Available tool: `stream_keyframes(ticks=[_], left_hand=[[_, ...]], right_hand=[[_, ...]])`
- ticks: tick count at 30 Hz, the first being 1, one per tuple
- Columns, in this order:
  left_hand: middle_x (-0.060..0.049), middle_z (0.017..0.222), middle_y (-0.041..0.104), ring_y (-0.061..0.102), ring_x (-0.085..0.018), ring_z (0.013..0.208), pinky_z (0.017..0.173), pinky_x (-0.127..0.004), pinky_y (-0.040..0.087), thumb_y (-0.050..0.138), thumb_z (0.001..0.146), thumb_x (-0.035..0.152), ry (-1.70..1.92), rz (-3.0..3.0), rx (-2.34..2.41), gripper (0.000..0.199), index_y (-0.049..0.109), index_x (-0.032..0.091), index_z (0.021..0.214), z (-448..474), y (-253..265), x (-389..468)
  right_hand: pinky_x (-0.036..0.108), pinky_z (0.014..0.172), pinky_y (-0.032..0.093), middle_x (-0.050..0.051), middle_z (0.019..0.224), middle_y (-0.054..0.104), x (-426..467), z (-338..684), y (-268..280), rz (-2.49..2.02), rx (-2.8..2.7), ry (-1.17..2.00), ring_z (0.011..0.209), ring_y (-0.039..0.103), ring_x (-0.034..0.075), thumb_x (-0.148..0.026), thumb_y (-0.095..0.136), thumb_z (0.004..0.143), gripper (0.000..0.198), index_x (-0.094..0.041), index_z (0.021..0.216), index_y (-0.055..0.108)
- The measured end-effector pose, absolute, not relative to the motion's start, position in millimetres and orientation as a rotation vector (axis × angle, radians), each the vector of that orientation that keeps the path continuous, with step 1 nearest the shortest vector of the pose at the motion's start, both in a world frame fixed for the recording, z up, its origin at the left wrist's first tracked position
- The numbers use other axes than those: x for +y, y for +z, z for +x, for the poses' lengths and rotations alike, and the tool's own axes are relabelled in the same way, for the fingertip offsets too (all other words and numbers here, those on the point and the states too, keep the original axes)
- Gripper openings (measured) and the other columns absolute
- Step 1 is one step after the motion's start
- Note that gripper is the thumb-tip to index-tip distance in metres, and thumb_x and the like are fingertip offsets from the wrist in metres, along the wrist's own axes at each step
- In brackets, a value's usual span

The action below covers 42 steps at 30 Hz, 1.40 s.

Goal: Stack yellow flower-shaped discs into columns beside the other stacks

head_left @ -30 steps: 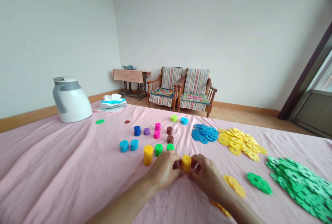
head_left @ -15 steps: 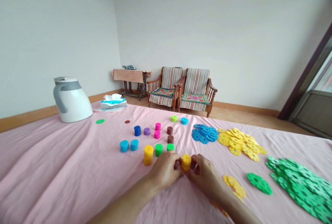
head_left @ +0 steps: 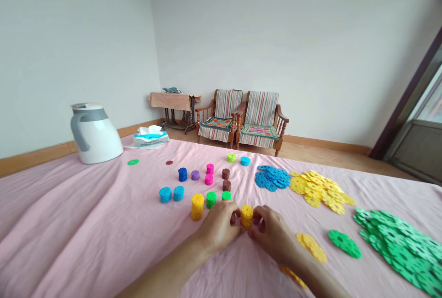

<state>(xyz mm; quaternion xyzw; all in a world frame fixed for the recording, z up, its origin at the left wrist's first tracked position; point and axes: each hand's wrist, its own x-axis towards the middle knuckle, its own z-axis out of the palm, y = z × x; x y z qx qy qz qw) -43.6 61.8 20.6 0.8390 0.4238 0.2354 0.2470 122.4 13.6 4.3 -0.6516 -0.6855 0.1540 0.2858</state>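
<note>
A short upright stack of yellow notched plastic discs (head_left: pixel 246 215) stands on the pink cloth between my two hands. My left hand (head_left: pixel 221 226) has its fingers curled against the stack's left side. From the right, my right hand (head_left: pixel 272 231) pinches the same stack near its base. Left of my hands is a taller yellow stack (head_left: pixel 197 207). Two green stacks, one (head_left: pixel 211 200) in full view and one (head_left: pixel 226 195) partly behind my left hand, stand just beyond. Loose yellow discs (head_left: pixel 312 246) lie beside my right forearm, which covers part of them.
Further off stand small blue, purple, pink and brown stacks (head_left: pixel 226 185). Heaps of blue (head_left: pixel 272 178), yellow (head_left: pixel 319 189) and green discs (head_left: pixel 400 242) spread to the right. A white jug (head_left: pixel 98 139) and a tissue box (head_left: pixel 150 137) sit at the back left.
Both hands stay around the yellow stack, nearly still. The view has shifted only very slightly.
</note>
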Motion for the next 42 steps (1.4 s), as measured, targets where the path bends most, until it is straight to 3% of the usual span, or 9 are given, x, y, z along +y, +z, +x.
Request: stream_keyframes(ticks=[7,18,27,30,33,36,42], left_hand=[[0.003,0.068,0.055,0.051,-0.013,0.066,0.058,-0.023,0.031,0.076,0.061,0.023,0.671,2.268,1.165,0.018,0.061,0.016,0.069,-45.1,25.8,57.0],[0.003,0.066,0.052,0.049,-0.013,0.065,0.056,-0.024,0.028,0.066,0.069,0.017,0.686,2.288,1.106,0.013,0.054,0.016,0.064,-41.8,22.4,58.5],[0.003,0.065,0.052,0.049,-0.012,0.063,0.054,-0.023,0.028,0.066,0.067,0.015,0.691,2.290,1.100,0.012,0.055,0.015,0.062,-41.9,21.5,59.7],[0.002,0.069,0.055,0.050,-0.013,0.064,0.055,-0.023,0.030,0.069,0.064,0.019,0.681,2.293,1.112,0.010,0.061,0.016,0.069,-43.7,23.7,59.1],[0.001,0.074,0.058,0.052,-0.014,0.068,0.059,-0.023,0.034,0.072,0.062,0.023,0.710,2.309,1.133,0.023,0.065,0.018,0.084,-46.5,29.6,56.0],[0.001,0.076,0.059,0.053,-0.015,0.069,0.060,-0.024,0.035,0.065,0.064,0.017,0.768,2.350,1.152,0.020,0.062,0.018,0.084,-49.0,37.5,52.5],[0.001,0.064,0.053,0.051,-0.013,0.064,0.059,-0.024,0.033,0.037,0.058,-0.003,1.009,2.389,1.133,0.023,0.046,0.018,0.060,-51.9,46.1,51.5]], right_hand=[[0.026,0.067,0.046,0.006,0.087,0.066,9.3,137.0,19.7,-1.718,-1.733,0.507,0.070,0.060,0.016,-0.012,0.055,0.067,0.026,-0.015,0.091,0.064],[0.022,0.059,0.040,0.002,0.073,0.062,10.1,120.7,9.3,-1.671,-1.806,0.433,0.064,0.057,0.013,-0.012,0.052,0.068,0.013,-0.018,0.073,0.062],[0.023,0.060,0.041,0.003,0.074,0.063,12.3,122.3,5.4,-1.652,-1.825,0.416,0.066,0.058,0.015,-0.012,0.051,0.069,0.014,-0.018,0.074,0.062],[0.024,0.063,0.044,0.004,0.080,0.065,9.3,125.9,8.9,-1.644,-1.826,0.431,0.068,0.060,0.015,-0.010,0.049,0.068,0.022,-0.017,0.082,0.064],[0.026,0.067,0.046,0.005,0.086,0.067,9.2,136.8,14.1,-1.628,-1.772,0.411,0.071,0.061,0.015,-0.007,0.045,0.067,0.032,-0.016,0.093,0.063],[0.027,0.066,0.047,0.005,0.085,0.069,13.8,152.2,21.6,-1.664,-1.680,0.386,0.072,0.062,0.016,-0.009,0.045,0.069,0.030,-0.017,0.090,0.064],[0.028,0.062,0.046,0.005,0.079,0.069,9.0,179.9,41.1,-1.767,-1.691,0.398,0.067,0.061,0.017,-0.018,0.046,0.074,0.024,-0.018,0.086,0.066]])
